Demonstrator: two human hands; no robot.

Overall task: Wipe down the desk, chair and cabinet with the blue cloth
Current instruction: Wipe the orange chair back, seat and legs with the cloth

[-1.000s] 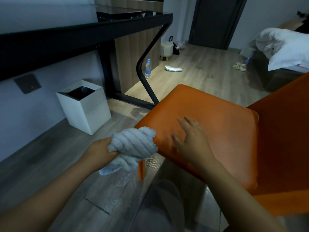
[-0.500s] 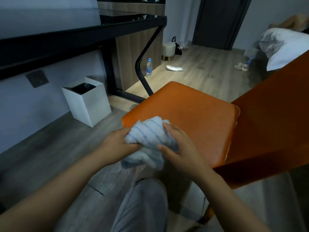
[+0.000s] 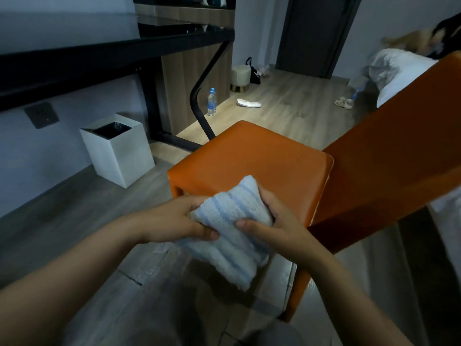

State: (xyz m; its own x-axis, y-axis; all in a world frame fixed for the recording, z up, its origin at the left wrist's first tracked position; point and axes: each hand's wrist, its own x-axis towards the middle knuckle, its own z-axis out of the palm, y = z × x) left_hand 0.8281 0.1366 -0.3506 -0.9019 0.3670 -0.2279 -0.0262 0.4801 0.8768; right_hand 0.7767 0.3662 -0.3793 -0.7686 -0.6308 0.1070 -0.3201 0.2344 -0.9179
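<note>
Looking down from my head, my left hand and right hand both curl their fingers round the bunched blue cloth, holding it just above the near edge of the orange chair seat.

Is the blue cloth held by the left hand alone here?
No, the left hand and the right hand both grip the folded blue cloth in front of the orange chair.
</note>
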